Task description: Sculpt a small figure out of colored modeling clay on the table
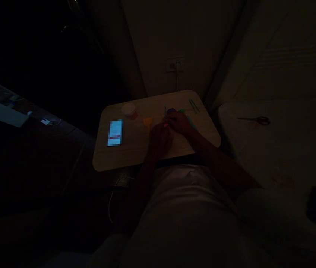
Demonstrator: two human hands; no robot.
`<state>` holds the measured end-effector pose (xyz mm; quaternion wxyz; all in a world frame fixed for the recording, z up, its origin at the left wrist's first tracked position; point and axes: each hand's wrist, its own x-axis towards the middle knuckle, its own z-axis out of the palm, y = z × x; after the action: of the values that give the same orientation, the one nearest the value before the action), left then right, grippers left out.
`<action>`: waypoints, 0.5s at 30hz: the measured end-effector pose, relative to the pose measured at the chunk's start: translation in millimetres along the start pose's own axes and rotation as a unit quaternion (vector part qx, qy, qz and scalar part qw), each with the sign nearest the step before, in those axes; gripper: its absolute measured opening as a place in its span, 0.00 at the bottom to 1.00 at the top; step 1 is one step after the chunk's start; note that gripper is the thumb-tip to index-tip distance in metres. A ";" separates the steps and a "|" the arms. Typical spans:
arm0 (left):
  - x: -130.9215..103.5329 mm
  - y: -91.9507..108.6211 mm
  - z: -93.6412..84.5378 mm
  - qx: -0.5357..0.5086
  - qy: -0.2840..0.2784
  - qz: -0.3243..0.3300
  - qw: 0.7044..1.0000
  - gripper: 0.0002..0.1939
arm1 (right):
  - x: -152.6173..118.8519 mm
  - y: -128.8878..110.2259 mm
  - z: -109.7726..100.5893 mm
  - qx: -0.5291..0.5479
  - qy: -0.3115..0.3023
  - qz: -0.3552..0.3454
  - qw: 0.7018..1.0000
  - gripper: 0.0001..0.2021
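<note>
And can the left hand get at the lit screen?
Probably yes: past the orange item beside the left hand, bare tabletop leads to the lit screen. It may first have to let go of the small red piece beside it.

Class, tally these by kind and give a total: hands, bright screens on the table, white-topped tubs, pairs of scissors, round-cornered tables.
Left hand and right hand: 2
Bright screen: 1
White-topped tub: 1
Scissors: 1
Round-cornered table: 1
Total: 6
</note>
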<state>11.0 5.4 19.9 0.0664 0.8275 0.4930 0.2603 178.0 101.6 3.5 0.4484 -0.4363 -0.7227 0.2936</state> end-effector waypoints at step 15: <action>0.5 -0.5 0.3 0.014 0.009 0.003 1.000 0.21 | -0.8 1.7 -0.5 0.039 0.027 -0.001 0.999 0.09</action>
<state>10.9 6.1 19.6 0.0499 0.8277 0.4943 0.2608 179.2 101.6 2.0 0.4844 -0.4256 -0.6987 0.3098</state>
